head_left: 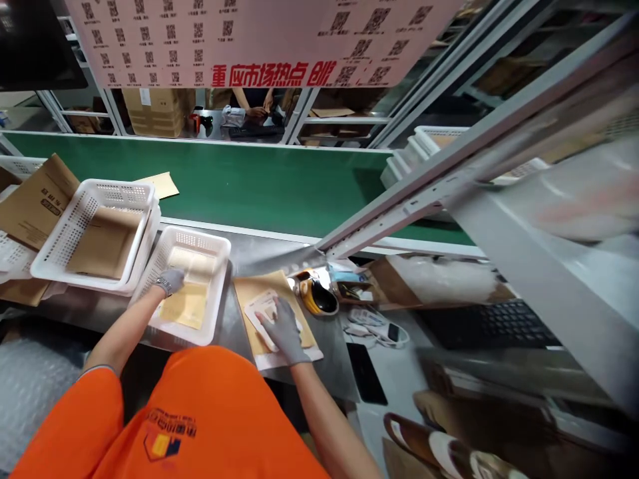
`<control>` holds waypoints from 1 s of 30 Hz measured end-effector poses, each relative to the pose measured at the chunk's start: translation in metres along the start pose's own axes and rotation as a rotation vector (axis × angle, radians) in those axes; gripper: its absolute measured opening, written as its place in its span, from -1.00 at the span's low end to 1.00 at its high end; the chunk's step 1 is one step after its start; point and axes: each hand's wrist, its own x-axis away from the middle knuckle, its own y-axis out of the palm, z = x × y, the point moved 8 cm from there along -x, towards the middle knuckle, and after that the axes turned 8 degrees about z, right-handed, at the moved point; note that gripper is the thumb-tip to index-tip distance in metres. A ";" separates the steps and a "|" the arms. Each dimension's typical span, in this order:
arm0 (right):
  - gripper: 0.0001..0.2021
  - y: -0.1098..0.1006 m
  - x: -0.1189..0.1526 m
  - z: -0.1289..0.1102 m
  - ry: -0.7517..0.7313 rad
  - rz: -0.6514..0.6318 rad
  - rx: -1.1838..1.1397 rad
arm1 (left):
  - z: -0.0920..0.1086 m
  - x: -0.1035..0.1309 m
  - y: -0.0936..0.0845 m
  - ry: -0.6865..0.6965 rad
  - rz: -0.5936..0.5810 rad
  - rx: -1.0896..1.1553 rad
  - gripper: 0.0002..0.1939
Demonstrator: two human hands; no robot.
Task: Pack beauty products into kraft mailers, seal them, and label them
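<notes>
My left hand (172,281), in a grey glove, reaches into a white plastic basket (219,266) and touches the yellow paper envelopes (184,306) there. Its fingers are too small and blurred to read. On the metal table, a brown padded envelope (249,287) lies to the right of that basket. Over it my gloved right hand (284,329) rests on a white packet (260,313), with the fingers spread.
Stacked white baskets (127,286) stand at the left. Behind runs a green conveyor belt (259,183) with an envelope on it. A yellow-black tape dispenser (319,297), a black phone (367,374) and a keyboard lie right. Across the belt, a person's hands (259,111) show.
</notes>
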 end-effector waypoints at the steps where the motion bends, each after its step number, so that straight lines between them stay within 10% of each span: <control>1: -0.25 -0.003 0.000 -0.019 -0.062 -0.009 -0.138 | 0.003 0.005 0.000 0.005 -0.015 -0.019 -0.89; 6: -0.43 -0.015 0.000 -0.135 -0.434 -0.090 -0.465 | 0.048 0.042 -0.015 0.202 0.061 0.014 -0.89; 10: -0.86 -0.024 -0.001 -0.179 -0.553 -0.113 -0.449 | 0.078 0.074 -0.035 0.304 0.151 0.086 -0.95; 30: -0.74 -0.101 0.025 -0.153 -0.664 0.171 -0.319 | 0.098 0.130 -0.073 0.292 0.271 0.581 -0.93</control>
